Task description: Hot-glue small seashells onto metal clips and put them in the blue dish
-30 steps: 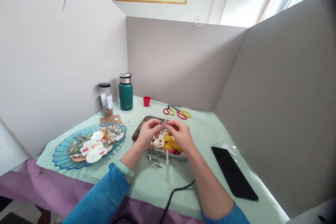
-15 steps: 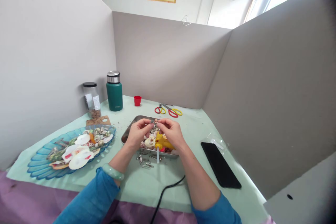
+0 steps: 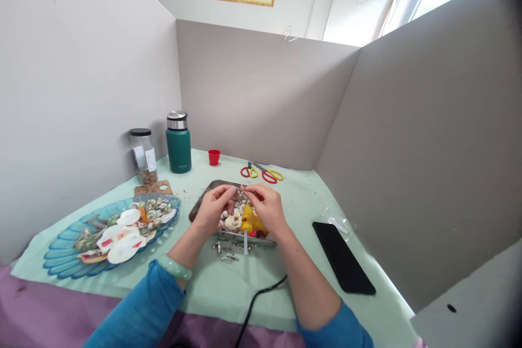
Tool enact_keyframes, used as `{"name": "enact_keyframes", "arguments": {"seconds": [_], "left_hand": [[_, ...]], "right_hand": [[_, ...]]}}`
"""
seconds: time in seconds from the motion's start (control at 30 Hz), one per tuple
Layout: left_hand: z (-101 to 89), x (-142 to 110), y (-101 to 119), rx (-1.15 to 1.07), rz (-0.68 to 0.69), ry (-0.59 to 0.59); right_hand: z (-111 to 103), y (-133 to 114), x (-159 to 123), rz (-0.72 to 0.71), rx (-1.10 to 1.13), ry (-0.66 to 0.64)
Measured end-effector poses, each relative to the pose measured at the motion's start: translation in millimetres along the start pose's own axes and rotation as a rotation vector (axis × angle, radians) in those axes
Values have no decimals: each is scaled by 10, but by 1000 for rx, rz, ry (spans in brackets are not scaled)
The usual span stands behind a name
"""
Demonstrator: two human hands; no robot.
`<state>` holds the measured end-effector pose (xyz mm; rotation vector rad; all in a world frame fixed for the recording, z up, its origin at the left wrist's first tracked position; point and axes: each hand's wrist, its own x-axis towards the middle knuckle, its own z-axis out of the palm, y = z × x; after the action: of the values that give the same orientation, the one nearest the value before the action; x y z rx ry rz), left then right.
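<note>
Small striped piece (image 3: pixel 242 189), pinched between thumb and finger of the right hand (image 3: pixel 267 205). Sits above the tray (image 3: pixel 206 193), just beside the fingertips of the left hand (image 3: pixel 214 209). Also drawn narrow on the left, thumb near forefinger; cannot tell whether touching the piece or gripping something tiny. Directly below both hands, inside the tray: shells (image 3: pixel 233 222) and a yellow glue gun (image 3: pixel 247 221), partly covered by the right hand. On the near side of the tray, below the left hand: loose metal clips (image 3: pixel 229 257). Farther left of that hand: a blue plate (image 3: pixel 57 266) bearing pale shells (image 3: pixel 125 248). Beyond the hands: scissors (image 3: pixel 264 169), a red cup (image 3: pixel 214 157) and, more to the left, a green bottle (image 3: pixel 178 149). Right of the right hand: a flat black slab (image 3: pixel 343 258). Between the forearms: a black cable (image 3: pixel 261 291).
</note>
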<state>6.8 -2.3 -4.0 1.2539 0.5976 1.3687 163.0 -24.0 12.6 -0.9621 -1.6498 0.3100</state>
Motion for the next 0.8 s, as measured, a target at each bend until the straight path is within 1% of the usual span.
{"name": "enact_keyframes", "arguments": {"seconds": [0.17, 0.3, 0.43, 0.53, 0.7, 0.8], "left_hand": [[13, -6, 31, -59, -51, -18], [28, -18, 60, -85, -66, -44], [33, -34, 80, -109, -64, -45], [36, -38, 72, -81, -40, -53], [55, -42, 58, -1, 0, -110], [62, -43, 62, 19, -5, -105]], "right_hand": [[-3, -2, -6, -2, -6, -1], [-18, -35, -7, -16, 26, -14], [-28, -90, -7, -23, 41, -10], [-19, -115, -9, -32, 46, -14], [-8, -104, -16, -73, 26, -15], [-16, -98, -22, -107, -15, -21]]}}
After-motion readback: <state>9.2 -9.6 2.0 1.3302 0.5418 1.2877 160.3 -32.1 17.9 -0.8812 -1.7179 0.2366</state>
